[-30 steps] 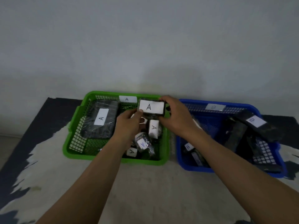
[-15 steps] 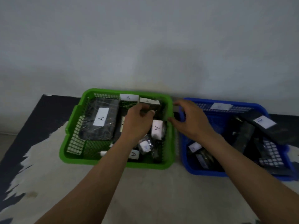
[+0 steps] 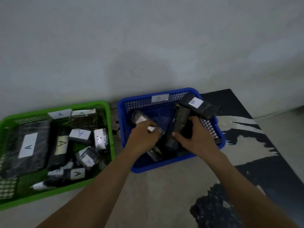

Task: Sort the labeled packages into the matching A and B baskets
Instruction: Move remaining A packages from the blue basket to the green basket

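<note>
Both my hands are down inside the blue plastic mesh basket (image 3: 169, 163).

My left hand (image 3: 143, 139) pinches a small clear-wrapped dark package with a white label (image 3: 144, 120) near the basket's left wall, its long axis slanting from the far left corner toward the middle. My right hand (image 3: 195, 135) curls around a long dark wrapped package (image 3: 178, 122) in the basket's middle, which stands tilted with its long axis running from the near rim up toward the far wall. Another long black package with a white B label (image 3: 197, 104) lies across the basket's far right corner, its right end jutting over the rim. To the left of the blue basket, just beside it on the worktop (image 3: 148, 199), sits the green plastic mesh basket (image 3: 92, 181), filled with A-labelled packages.
</note>
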